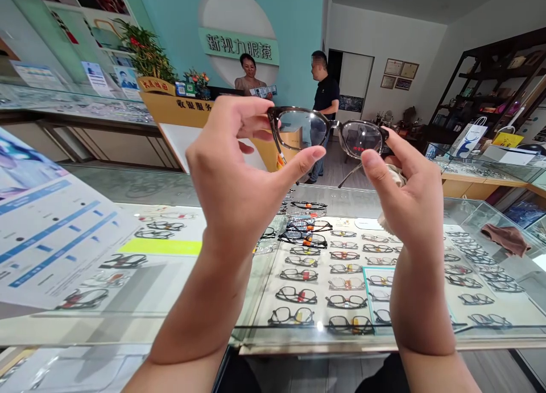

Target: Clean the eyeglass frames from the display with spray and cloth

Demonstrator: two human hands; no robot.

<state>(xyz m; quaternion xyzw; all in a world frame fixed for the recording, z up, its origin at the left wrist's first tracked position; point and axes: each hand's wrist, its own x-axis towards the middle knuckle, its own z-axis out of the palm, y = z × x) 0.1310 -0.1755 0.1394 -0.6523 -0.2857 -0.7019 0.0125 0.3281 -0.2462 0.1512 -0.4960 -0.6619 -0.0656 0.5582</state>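
I hold a pair of dark-framed glasses (pixel 328 132) up in front of me with both hands. My left hand (pixel 239 177) pinches the left lens rim between thumb and fingers. My right hand (pixel 405 188) grips the right end of the frame and also clutches a pale cloth (pixel 396 174) in its palm. One temple arm hangs down below the frame. Beneath my hands lies a glass display counter (pixel 256 336) with several rows of spectacle frames inside.
A printed sheet (pixel 51 228) lies on the counter at left; a brown cloth (pixel 507 238) lies at right. Two people stand at a yellow reception desk (pixel 179 114) behind. Dark shelving (pixel 490 86) lines the right wall, and more glass counters run along both sides.
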